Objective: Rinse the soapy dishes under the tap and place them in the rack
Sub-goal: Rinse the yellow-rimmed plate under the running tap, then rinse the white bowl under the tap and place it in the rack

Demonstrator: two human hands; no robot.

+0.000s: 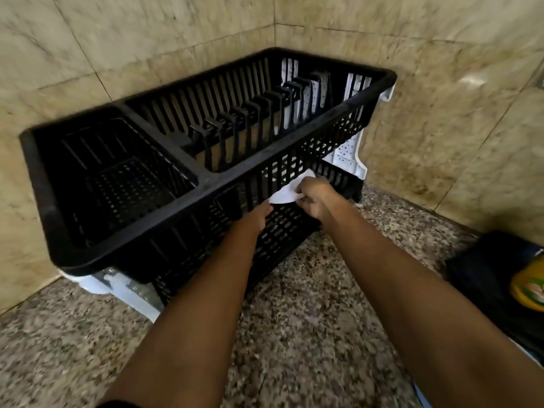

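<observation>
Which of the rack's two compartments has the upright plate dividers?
The larger right-hand compartment of the black rack: a row of upright dividers runs along it. The smaller left compartment has only a perforated floor and slotted walls.
</observation>
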